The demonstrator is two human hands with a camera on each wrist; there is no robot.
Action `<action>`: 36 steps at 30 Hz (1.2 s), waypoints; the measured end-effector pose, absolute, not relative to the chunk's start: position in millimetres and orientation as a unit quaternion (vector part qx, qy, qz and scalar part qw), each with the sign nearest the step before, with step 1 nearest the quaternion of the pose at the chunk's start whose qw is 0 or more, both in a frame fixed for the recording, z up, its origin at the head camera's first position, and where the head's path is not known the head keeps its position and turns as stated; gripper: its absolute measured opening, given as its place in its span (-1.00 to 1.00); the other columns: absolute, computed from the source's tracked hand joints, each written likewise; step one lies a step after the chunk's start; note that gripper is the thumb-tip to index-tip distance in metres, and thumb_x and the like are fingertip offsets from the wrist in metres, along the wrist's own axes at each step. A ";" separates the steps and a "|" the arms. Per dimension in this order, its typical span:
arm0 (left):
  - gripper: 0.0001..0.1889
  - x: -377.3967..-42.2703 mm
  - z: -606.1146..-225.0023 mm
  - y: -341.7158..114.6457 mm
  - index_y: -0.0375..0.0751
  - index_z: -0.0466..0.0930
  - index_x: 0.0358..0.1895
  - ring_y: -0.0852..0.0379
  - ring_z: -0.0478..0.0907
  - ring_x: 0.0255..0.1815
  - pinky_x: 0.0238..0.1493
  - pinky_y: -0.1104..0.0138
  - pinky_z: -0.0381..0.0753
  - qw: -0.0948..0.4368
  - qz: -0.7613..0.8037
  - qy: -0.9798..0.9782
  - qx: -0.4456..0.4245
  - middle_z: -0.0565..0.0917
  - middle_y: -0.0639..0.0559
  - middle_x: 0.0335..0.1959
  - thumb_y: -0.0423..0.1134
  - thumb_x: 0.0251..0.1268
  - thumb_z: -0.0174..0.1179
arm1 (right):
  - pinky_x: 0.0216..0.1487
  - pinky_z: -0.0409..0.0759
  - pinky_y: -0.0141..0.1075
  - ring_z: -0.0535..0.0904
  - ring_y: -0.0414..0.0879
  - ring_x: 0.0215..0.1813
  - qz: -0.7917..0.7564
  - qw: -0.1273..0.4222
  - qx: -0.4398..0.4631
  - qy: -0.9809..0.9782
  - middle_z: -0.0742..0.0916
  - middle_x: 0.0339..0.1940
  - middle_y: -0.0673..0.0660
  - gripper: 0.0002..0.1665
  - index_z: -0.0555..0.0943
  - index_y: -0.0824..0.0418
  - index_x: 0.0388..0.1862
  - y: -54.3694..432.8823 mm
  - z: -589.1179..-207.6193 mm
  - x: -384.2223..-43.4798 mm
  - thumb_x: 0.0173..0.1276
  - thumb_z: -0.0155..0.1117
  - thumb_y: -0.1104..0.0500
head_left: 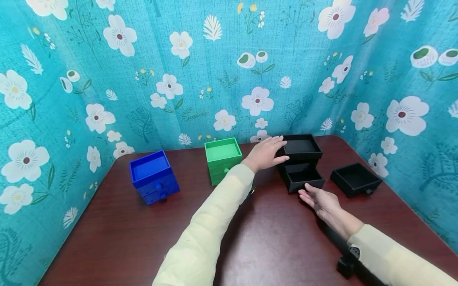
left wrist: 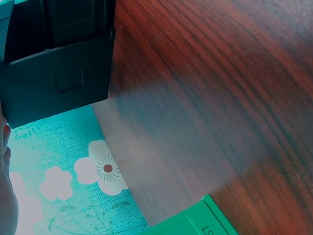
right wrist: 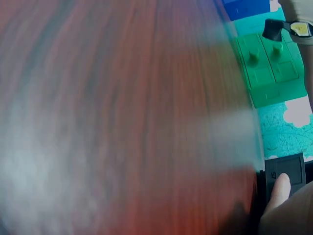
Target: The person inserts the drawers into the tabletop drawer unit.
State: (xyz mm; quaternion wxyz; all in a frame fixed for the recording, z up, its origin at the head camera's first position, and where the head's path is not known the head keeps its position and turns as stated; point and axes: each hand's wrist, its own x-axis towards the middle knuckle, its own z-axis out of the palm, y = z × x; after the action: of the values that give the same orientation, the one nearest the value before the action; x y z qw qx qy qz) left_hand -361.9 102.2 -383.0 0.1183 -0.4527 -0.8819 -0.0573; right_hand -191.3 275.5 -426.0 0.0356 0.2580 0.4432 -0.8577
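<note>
A black box with drawers (head_left: 301, 147) stands at the back right, its lower drawer (head_left: 305, 183) projecting from the front. My left hand (head_left: 268, 153) lies at the box's upper left edge, fingers stretched across it and thumb apart. In the left wrist view, that hand's edge shows beside the black box (left wrist: 58, 78). My right hand (head_left: 323, 202) is at the front of the projecting drawer, fingers nearly straight, thumb tip at the front panel. In the right wrist view the thumb (right wrist: 279, 192) lies over a black panel (right wrist: 288, 171).
A separate black drawer (head_left: 356, 179) rests on the table to the right of the box. A green drawer box (head_left: 223, 161) stands left of my left hand, and a blue drawer box (head_left: 154, 176) is farther left. The flowered curtain (head_left: 222, 79) borders the brown table (head_left: 264, 242).
</note>
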 end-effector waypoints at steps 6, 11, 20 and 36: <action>-0.31 -360.9 -380.7 102.6 -0.07 0.29 0.46 0.20 0.08 0.50 0.47 0.36 -0.07 0.116 -0.052 -0.884 -0.450 0.24 0.03 0.48 0.27 0.42 -0.05 | -0.02 0.62 -0.28 0.73 -0.11 -0.26 -0.859 0.005 0.264 0.438 0.75 -0.40 0.11 -0.88 0.44 0.24 -0.11 269.2 -425.2 -190.3 0.43 0.15 0.34; -0.31 -361.9 -380.8 103.7 -0.07 0.30 0.45 0.20 0.08 0.49 0.46 0.39 -0.12 0.120 -0.056 -0.882 -0.452 0.25 0.02 0.48 0.27 0.41 -0.04 | -0.01 0.62 -0.27 0.73 -0.11 -0.27 -0.862 -0.013 0.284 0.420 0.74 -0.41 0.11 -0.81 0.42 0.23 -0.04 265.6 -426.0 -190.8 0.42 0.16 0.35; -0.32 -361.7 -382.0 103.1 -0.08 0.32 0.44 0.18 0.10 0.49 0.46 0.34 -0.02 0.120 -0.062 -0.881 -0.453 0.26 0.01 0.47 0.25 0.41 -0.01 | -0.02 0.61 -0.28 0.73 -0.13 -0.27 -0.853 -0.026 0.303 0.424 0.72 -0.42 0.08 -0.74 0.41 0.24 0.04 259.9 -429.7 -200.8 0.42 0.16 0.33; -0.32 -360.3 -380.0 102.7 -0.09 0.33 0.44 0.18 0.11 0.49 0.46 0.37 -0.06 0.117 -0.059 -0.883 -0.451 0.27 0.01 0.47 0.24 0.41 0.00 | 0.04 0.59 -0.27 0.72 -0.13 -0.27 -0.867 0.023 0.275 0.416 0.74 -0.41 0.06 -0.74 0.39 0.22 0.03 271.6 -431.5 -222.4 0.42 0.16 0.33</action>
State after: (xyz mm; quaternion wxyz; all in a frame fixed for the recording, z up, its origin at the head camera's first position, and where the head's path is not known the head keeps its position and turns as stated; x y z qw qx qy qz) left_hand -360.3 102.7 -380.0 0.1173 -0.4512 -0.8827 -0.0595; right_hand -222.4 271.6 -431.5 0.0235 0.2755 0.4155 -0.8665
